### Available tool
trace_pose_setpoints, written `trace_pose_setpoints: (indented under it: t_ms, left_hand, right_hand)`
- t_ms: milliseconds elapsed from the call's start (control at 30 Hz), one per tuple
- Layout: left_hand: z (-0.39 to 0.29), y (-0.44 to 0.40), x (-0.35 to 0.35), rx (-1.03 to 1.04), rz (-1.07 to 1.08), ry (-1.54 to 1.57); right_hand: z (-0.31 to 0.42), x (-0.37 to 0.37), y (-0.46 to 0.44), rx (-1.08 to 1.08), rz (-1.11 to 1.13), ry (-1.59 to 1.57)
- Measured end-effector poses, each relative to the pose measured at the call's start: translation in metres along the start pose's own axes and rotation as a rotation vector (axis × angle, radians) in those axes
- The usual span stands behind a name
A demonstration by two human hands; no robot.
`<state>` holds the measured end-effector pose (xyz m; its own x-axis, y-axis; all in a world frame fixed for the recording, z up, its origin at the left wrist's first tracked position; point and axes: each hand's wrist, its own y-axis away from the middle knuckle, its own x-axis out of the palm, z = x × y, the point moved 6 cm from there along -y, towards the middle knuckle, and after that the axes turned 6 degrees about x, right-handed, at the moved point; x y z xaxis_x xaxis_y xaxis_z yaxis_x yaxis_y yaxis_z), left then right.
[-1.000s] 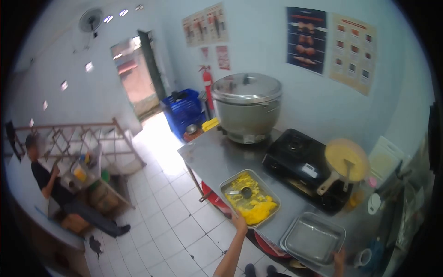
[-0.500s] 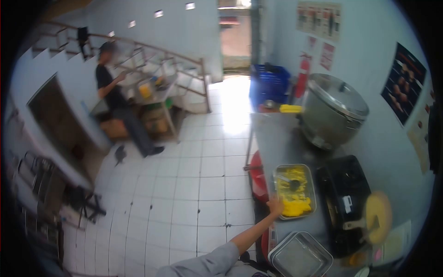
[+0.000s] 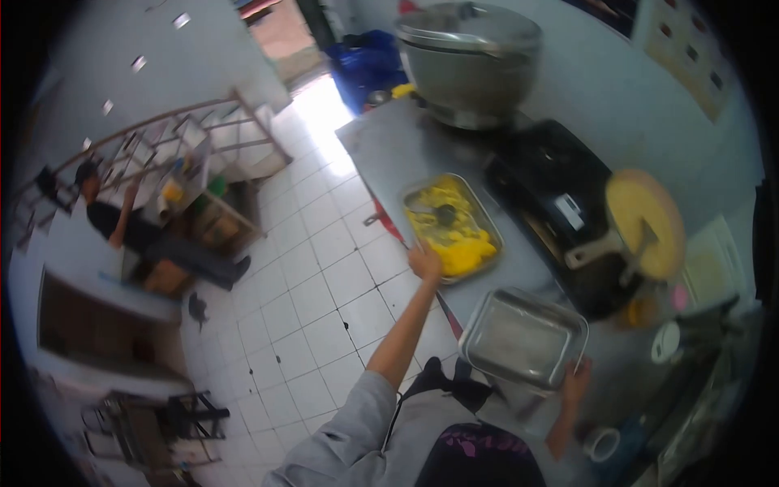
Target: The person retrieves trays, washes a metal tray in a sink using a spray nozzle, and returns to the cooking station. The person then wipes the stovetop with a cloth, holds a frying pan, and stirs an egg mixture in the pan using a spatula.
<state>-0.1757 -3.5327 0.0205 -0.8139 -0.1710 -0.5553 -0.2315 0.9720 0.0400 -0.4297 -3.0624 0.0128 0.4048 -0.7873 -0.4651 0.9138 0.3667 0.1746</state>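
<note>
The person's left hand (image 3: 425, 261) has its fingers clamped on the near left rim of a shallow rectangular silver metal tray (image 3: 480, 211), which lies on a grey metal counter (image 3: 381, 146). Bright yellow food (image 3: 466, 256) is spread in it, heaped thickest at the near end, with a dark round utensil (image 3: 445, 215) among it (its finer shape is too blurred to make out). Nearer the body, a rectangular silver metal pan (image 3: 527, 337) sits just beside the tray; the right hand (image 3: 576, 381) touches its right corner, though I cannot tell whether those fingers close on the rim. Behind both stands a black rectangular stove (image 3: 560, 174), with a round pale yellow frying pan (image 3: 633, 199) over its right end. A large silver lidded pot (image 3: 471, 77) stands farther along the counter. Across the white tiled floor (image 3: 308, 325), another person in dark clothes (image 3: 134, 227) stands by a cluttered table
</note>
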Motion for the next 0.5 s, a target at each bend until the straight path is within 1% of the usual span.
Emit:
trace_pose_setpoints:
  t_ms: [33,100,167,200,233,267,300,333,367,400,433,467,500]
  left_hand:
    - [-0.002,0.001,-0.002,0.082,-0.1,0.059]
    - [-0.008,0.0,-0.007,0.096,-0.095,0.061]
    - [-0.01,-0.006,-0.008,0.1,-0.042,0.079]
    - [-0.01,-0.012,-0.011,0.088,-0.034,0.103]
    - [-0.009,-0.021,-0.012,0.066,0.045,0.265]
    - [-0.009,-0.029,-0.012,0.041,0.123,0.427]
    - [-0.018,-0.034,-0.017,0.01,0.157,0.551]
    - [-0.024,-0.042,-0.019,0.034,0.166,0.747]
    - [-0.041,-0.044,-0.035,0.003,0.225,0.613]
    - [-0.053,-0.045,-0.043,-0.03,0.271,0.678]
    - [-0.051,-0.059,-0.046,0.035,0.318,0.66]
    - [-0.079,-0.043,-0.064,-0.007,0.345,0.687]
    - [-0.092,-0.04,-0.074,-0.043,0.374,0.658]
  right_hand:
    - [-0.002,0.001,0.0,0.027,0.016,-0.069]
    - [0.026,-0.002,0.01,0.09,0.003,-0.057]
    - [0.035,-0.002,0.006,0.146,0.011,-0.038]
    - [0.04,-0.003,0.004,0.067,0.0,-0.014]
    - [0.048,-0.001,0.002,-0.012,-0.007,0.009]
    - [0.06,-0.001,0.001,0.003,-0.014,0.011]
    - [0.091,-0.004,0.004,-0.193,-0.136,0.276]
    - [0.12,0.001,0.007,-0.388,-0.254,0.543]
    - [0.136,0.009,0.004,-0.417,-0.23,0.499]
    - [0.152,0.018,-0.001,-0.449,-0.206,0.457]
    - [0.166,0.032,-0.005,-0.467,-0.199,0.417]
    - [0.18,0.047,-0.008,-0.485,-0.191,0.378]
    - [0.194,0.065,-0.011,-0.521,-0.14,0.353]
